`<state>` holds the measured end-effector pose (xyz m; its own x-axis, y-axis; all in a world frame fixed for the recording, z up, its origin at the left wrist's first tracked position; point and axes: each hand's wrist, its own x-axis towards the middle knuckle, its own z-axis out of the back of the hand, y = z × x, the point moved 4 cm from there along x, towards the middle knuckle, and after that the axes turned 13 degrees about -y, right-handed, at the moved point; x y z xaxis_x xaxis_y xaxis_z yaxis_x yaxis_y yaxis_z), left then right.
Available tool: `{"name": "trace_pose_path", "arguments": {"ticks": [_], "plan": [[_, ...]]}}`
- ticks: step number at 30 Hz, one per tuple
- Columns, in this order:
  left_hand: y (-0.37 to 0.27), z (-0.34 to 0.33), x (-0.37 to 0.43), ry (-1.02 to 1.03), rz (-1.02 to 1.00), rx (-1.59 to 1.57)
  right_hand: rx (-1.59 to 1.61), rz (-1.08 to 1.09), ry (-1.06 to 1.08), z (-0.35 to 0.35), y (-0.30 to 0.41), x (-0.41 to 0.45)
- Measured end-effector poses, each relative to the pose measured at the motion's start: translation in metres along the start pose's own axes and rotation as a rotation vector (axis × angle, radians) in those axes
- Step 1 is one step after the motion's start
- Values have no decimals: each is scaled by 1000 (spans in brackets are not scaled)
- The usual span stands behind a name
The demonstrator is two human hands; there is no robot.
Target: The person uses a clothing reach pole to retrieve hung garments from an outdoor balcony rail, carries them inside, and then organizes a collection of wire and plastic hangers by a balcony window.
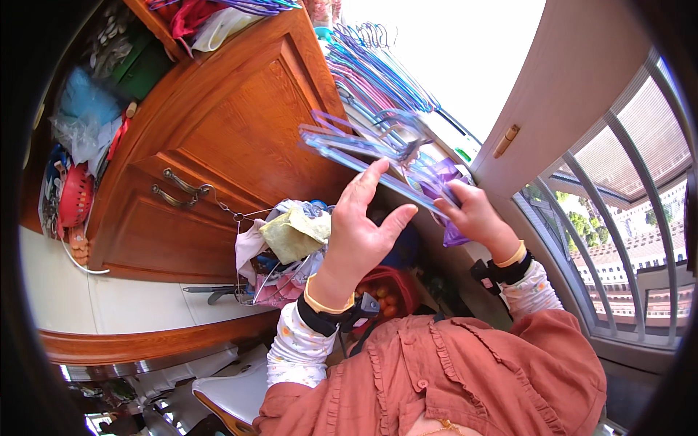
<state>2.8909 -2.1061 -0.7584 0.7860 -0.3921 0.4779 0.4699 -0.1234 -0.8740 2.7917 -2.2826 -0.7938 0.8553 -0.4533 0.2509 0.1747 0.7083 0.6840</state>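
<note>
My right hand [480,212] grips the near end of a bundle of translucent blue and purple clothes hangers [349,150], which is blurred. My left hand [362,218] is spread beside the bundle, thumb and fingers apart. Its fingertips overlap the lower edge of the hangers, and I cannot tell whether they touch. Just beyond the bundle, a long row of blue, pink and purple hangers [381,76] lies by the bright window. A purple plastic packet [452,234] shows below and behind my right hand, partly hidden.
Wooden cabinet doors [234,141] with metal handles [182,188] stand on the left. A wire clip hanger with cloths [294,234] hangs from one handle. A red container of orange-red fruit [390,300] sits below my left forearm. Window bars [594,191] are on the right.
</note>
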Motion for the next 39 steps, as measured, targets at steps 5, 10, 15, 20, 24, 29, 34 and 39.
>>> {"name": "trace_pose_path", "arguments": {"ticks": [5, 10, 15, 20, 24, 29, 34, 39], "plan": [[32, 19, -41, 36, 367, -54, 99, -100, -171, 26, -25, 18], [65, 47, -83, 10, 474, -11, -108, -57, -224, 20, -44, 52], [77, 61, -106, -61, 604, -16, -359, -151, -81, -20, -60, 80], [82, 67, -114, -87, 653, -12, -159, -34, -62, -60, -69, 88], [93, 72, -121, -106, 664, -54, -100, 41, -31, -70, -83, 102], [99, 69, -125, -61, 676, -72, -190, -87, 47, -93, -150, 127], [93, 60, -120, -105, 752, -167, -179, -33, 51, -114, -119, 136], [86, 54, -117, -38, 743, -113, -282, 35, -87, -103, -104, 124]]}}
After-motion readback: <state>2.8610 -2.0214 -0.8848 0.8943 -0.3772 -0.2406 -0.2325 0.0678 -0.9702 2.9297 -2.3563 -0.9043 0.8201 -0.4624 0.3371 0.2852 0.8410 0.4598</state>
